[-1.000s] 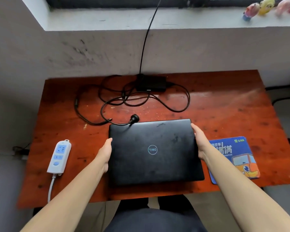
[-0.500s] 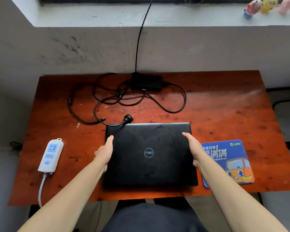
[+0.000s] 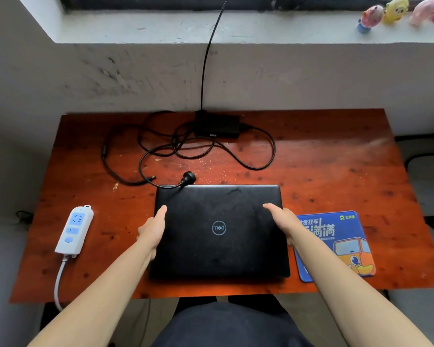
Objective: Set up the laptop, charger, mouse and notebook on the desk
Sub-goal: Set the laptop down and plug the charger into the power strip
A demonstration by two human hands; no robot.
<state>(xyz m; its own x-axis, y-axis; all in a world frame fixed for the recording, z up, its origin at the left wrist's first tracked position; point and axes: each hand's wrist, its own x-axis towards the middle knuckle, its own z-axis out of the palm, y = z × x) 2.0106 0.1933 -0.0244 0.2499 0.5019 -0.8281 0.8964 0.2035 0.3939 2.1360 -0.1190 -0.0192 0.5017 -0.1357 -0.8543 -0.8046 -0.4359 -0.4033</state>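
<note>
A closed black laptop (image 3: 218, 249) lies flat on the red-brown desk (image 3: 336, 166), near its front edge. My left hand (image 3: 152, 229) lies along the laptop's left edge with straight fingers, and the fingertips touch the lid. My right hand (image 3: 281, 221) hovers over the right edge with its fingers stretched out. Neither hand grips anything. The black charger brick (image 3: 217, 126) sits at the back of the desk amid tangled cable. Its wall plug (image 3: 188, 176) lies just behind the laptop. No mouse or notebook is in view.
A blue mouse pad (image 3: 346, 236) with an orange cartoon lies right of the laptop. A white power strip (image 3: 74, 229) lies at the front left, with its cord hanging off the desk. A cable runs up the wall to the sill, where small toys (image 3: 386, 11) stand.
The laptop has come a little toward me, away from the plug, and now rests still. Both hands have slid back from its far corners to mid-edge, and the right hand has lifted over the lid.
</note>
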